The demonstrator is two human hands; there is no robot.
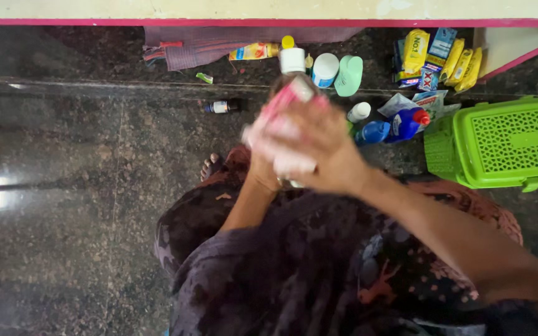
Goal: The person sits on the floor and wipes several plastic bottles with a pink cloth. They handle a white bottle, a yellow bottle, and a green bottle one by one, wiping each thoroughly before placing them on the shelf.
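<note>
I sit on the dark stone floor [63, 205] with both hands raised in front of me, blurred by motion. My right hand [322, 146] is clenched around a pink-and-white bottle [284, 109], its grip wrapping the lower body, while my left hand [263, 165] sits beneath and behind it; whether that grip is closed on the bottle I cannot tell. To do this well, I judge I should keep the bottle upright and hold it firmly near the base so it does not slip. Along the far edge of the floor, by the wall, I count one green basket [499, 143], one blue bottle [396, 124] lying on its side, one small dark vial [221, 107], one white-capped jar [325, 68], one pale green container [348, 74], and a cluster of yellow packets [456, 62] too bunched to count surely.
</note>
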